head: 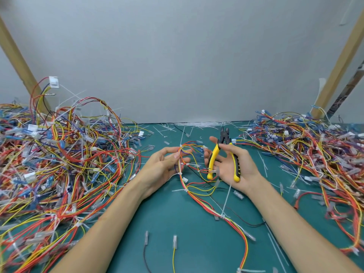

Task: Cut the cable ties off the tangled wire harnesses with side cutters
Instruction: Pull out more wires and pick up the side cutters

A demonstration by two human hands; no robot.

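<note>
The left hand pinches a loop of one wire harness between thumb and fingers at the middle of the view. From there the harness trails down across the green worktop toward 5 o'clock. The right hand lies palm up just beside it at 3 o'clock. Its fingers curl loosely round the yellow-and-black side cutters, the thumb lies across the handles near the pivot, the handles are spread and the nose points to 12 o'clock.

White cable ties bind the held harness at several spots; one cable tie sits just below the pinch. Tangled heaps fill 9 o'clock and 3 o'clock, and cut tie strips lie at 12 o'clock.

The harness looks light and limp, so it will probably sag and twist unless held taut. The best hold seems to be on the bundle just beside a tie, so that the tie stands clear of the wires. The ties are thin, stiff plastic and should snap cleanly. The soft insulation would nick easily, so only the tips should bite, on the tie's band or head.
</note>
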